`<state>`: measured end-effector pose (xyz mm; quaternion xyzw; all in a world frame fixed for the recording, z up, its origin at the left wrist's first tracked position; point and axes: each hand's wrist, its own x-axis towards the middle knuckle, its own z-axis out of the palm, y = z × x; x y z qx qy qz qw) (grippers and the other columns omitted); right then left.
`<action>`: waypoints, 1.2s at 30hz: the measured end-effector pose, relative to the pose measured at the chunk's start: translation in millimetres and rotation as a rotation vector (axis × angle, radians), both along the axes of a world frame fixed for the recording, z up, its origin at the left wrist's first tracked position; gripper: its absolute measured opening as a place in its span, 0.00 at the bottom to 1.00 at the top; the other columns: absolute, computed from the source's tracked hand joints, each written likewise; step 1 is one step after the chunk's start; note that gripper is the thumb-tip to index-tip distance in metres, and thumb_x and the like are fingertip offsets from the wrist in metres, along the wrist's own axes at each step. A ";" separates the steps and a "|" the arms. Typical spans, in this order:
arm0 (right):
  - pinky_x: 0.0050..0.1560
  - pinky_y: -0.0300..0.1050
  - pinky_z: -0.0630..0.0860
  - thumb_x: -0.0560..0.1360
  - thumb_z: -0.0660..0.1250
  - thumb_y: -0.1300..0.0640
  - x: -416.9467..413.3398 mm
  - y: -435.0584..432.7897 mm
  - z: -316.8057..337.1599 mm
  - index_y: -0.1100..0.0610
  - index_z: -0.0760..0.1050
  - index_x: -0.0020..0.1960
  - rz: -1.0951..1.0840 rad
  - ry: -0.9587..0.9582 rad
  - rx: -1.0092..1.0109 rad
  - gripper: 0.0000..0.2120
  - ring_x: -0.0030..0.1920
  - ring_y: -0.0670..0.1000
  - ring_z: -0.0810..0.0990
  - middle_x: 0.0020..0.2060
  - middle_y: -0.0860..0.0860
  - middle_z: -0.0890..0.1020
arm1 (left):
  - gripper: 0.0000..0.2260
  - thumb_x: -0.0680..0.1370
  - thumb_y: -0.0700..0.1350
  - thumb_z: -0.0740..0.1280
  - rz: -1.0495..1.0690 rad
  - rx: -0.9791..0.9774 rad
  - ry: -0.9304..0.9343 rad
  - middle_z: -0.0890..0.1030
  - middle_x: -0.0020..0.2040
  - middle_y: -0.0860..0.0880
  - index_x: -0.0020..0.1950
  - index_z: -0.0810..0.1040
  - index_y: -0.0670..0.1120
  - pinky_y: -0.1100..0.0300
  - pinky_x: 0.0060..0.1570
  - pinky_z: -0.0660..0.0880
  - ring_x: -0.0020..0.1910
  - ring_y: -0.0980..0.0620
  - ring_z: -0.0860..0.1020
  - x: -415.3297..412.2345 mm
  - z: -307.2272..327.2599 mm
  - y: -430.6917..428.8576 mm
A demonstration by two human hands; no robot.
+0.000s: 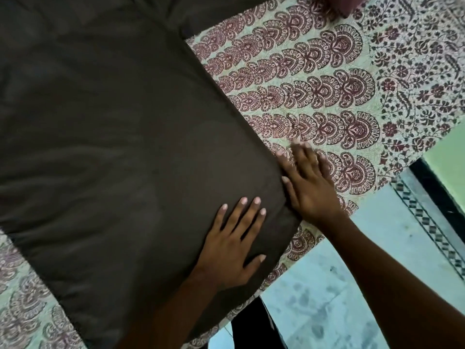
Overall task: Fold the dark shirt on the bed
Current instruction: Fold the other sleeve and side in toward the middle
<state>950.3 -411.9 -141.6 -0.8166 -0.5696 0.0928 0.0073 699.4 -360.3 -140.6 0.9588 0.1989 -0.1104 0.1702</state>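
Note:
The dark brown shirt (120, 137) lies spread flat over most of the bed, its straight side edge running diagonally from upper middle to lower right. My left hand (232, 244) rests flat on the shirt near its lower right corner, fingers straight and spread. My right hand (308, 183) lies just beside it at the shirt's edge, fingers straight and slightly blurred, partly on the bedsheet and touching the cloth's border. Neither hand grips the fabric.
The bed is covered by a patterned sheet (327, 79) in maroon and pale green. The bed's edge runs along the right, with light tiled floor (352, 260) below it and a dark patterned strip (432, 222) beyond. A reddish object (344, 3) sits at the top.

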 end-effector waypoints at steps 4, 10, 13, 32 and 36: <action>0.81 0.63 0.46 0.86 0.51 0.46 -37.7 4.9 0.0 0.52 0.56 0.83 -0.145 0.094 0.065 0.27 0.83 0.61 0.46 0.84 0.55 0.51 | 0.39 0.79 0.65 0.60 0.037 0.059 -0.055 0.47 0.85 0.48 0.85 0.52 0.48 0.38 0.79 0.52 0.84 0.46 0.47 -5.8 -3.8 -4.9; 0.80 0.62 0.53 0.85 0.52 0.41 -97.5 -32.6 -13.8 0.48 0.56 0.83 -0.389 -0.016 0.058 0.28 0.83 0.55 0.55 0.83 0.52 0.55 | 0.33 0.82 0.64 0.54 0.625 0.144 0.067 0.45 0.85 0.48 0.84 0.51 0.55 0.36 0.79 0.50 0.84 0.43 0.47 -63.2 -2.7 -7.4; 0.78 0.68 0.54 0.86 0.49 0.44 -105.9 -43.8 -7.8 0.56 0.57 0.83 -0.669 0.038 0.082 0.29 0.82 0.61 0.53 0.83 0.59 0.55 | 0.32 0.82 0.65 0.53 0.742 0.122 0.096 0.44 0.85 0.48 0.84 0.50 0.58 0.37 0.79 0.51 0.84 0.42 0.46 -108.9 -4.5 -15.8; 0.79 0.66 0.55 0.83 0.58 0.45 -355.3 35.4 -1.0 0.50 0.55 0.83 0.642 0.174 -0.032 0.31 0.83 0.61 0.46 0.84 0.55 0.48 | 0.23 0.83 0.45 0.60 1.221 0.058 -0.244 0.64 0.81 0.49 0.79 0.67 0.46 0.42 0.74 0.63 0.78 0.43 0.63 -283.5 25.9 -61.7; 0.81 0.64 0.52 0.76 0.61 0.51 -378.4 5.3 -13.3 0.54 0.58 0.82 1.195 0.103 -0.090 0.36 0.82 0.64 0.52 0.83 0.58 0.54 | 0.36 0.74 0.43 0.64 1.162 0.041 -0.167 0.58 0.84 0.50 0.83 0.58 0.50 0.36 0.75 0.59 0.82 0.41 0.55 -316.8 20.6 9.2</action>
